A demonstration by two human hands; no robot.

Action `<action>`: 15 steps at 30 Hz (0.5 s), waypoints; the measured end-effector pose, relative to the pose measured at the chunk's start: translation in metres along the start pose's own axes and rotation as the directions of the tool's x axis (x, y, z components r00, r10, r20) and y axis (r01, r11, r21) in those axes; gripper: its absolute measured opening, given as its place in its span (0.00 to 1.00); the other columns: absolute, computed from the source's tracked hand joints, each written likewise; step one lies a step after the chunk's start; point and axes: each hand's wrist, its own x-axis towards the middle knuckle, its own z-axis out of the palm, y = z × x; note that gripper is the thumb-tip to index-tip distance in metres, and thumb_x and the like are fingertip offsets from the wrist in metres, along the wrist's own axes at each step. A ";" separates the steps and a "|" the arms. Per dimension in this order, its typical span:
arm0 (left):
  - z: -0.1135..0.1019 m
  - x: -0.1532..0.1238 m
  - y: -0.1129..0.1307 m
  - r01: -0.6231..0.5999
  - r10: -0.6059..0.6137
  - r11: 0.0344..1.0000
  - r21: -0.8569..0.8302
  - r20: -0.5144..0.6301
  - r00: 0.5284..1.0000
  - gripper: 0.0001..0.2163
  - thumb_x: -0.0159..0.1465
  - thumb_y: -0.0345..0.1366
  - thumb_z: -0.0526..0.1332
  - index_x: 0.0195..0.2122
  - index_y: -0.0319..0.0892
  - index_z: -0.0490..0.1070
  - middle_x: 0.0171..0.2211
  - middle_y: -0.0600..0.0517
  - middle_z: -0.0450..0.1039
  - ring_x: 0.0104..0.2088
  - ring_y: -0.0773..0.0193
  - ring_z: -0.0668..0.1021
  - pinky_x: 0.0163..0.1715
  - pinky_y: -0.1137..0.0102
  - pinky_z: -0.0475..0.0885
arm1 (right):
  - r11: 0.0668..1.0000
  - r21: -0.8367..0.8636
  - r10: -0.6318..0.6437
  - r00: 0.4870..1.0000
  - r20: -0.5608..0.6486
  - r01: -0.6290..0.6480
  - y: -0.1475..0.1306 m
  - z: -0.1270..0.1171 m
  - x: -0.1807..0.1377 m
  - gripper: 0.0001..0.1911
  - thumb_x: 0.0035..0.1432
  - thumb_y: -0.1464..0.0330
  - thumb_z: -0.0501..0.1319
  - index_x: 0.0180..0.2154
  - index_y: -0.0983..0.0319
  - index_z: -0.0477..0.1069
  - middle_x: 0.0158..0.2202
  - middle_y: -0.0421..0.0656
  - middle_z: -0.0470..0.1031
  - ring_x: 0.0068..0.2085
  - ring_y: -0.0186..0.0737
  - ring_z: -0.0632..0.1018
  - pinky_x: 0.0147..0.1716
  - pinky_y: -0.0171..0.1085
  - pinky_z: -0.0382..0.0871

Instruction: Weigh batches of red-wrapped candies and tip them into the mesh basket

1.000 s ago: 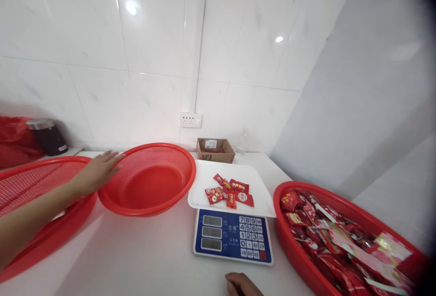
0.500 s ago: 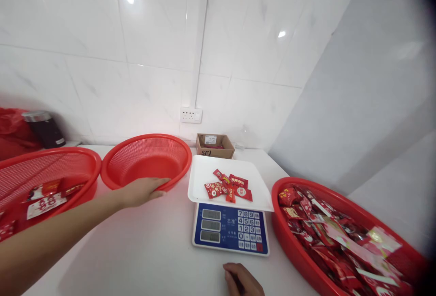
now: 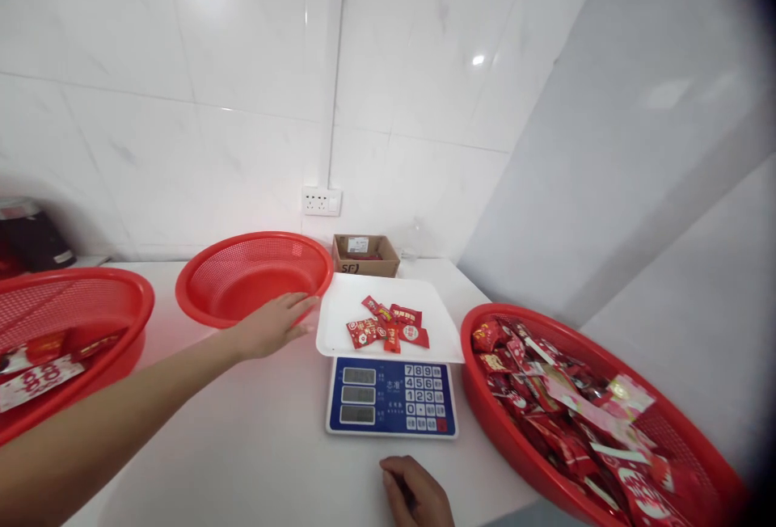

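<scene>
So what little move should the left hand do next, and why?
Probably slide the left hand rightward, over the red packets on the white tray: it looks open, with its fingers near the tray's left edge, while the right hand lies loosely curled in front of the scale.

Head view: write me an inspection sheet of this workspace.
Surface: white table, partly shadowed.
Job's things: scale with red packets on its tray; right basket heaped with packets, left basket holding some; middle basket near the left hand.
Clutter: cardboard box behind the scale; dark canister far left.
Hands: left hand open, contact unclear; right hand curled before the scale, grip unclear.
Cables: nothing seen.
Surroundings: tiled wall with socket.
</scene>
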 end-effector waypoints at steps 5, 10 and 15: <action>0.027 0.024 0.044 -0.248 0.250 0.968 0.034 -0.053 0.967 0.30 0.63 0.55 0.43 0.63 0.46 0.47 0.65 0.44 0.46 0.64 0.51 0.48 0.59 0.50 0.46 | 1.000 0.000 -0.009 1.000 0.026 0.009 -0.001 -0.002 0.001 0.16 0.59 0.57 0.53 0.30 0.59 0.73 0.24 0.41 0.75 0.26 0.35 0.75 0.26 0.30 0.69; 0.035 0.041 0.058 -0.034 0.041 0.998 0.057 -0.128 0.991 0.31 0.62 0.56 0.43 0.64 0.48 0.45 0.65 0.42 0.41 0.64 0.44 0.44 0.55 0.41 0.46 | 0.999 -0.014 -0.044 0.999 0.021 0.044 0.001 -0.002 0.001 0.16 0.59 0.58 0.52 0.30 0.59 0.73 0.23 0.41 0.74 0.25 0.35 0.75 0.25 0.29 0.69; 0.021 0.032 0.041 0.192 -0.165 0.975 0.116 -0.210 0.964 0.30 0.63 0.53 0.43 0.64 0.45 0.46 0.65 0.40 0.39 0.63 0.45 0.50 0.54 0.45 0.51 | 0.998 -0.031 -0.049 0.998 0.043 0.051 0.003 -0.003 0.000 0.15 0.60 0.59 0.52 0.31 0.59 0.72 0.24 0.41 0.75 0.26 0.35 0.75 0.26 0.30 0.69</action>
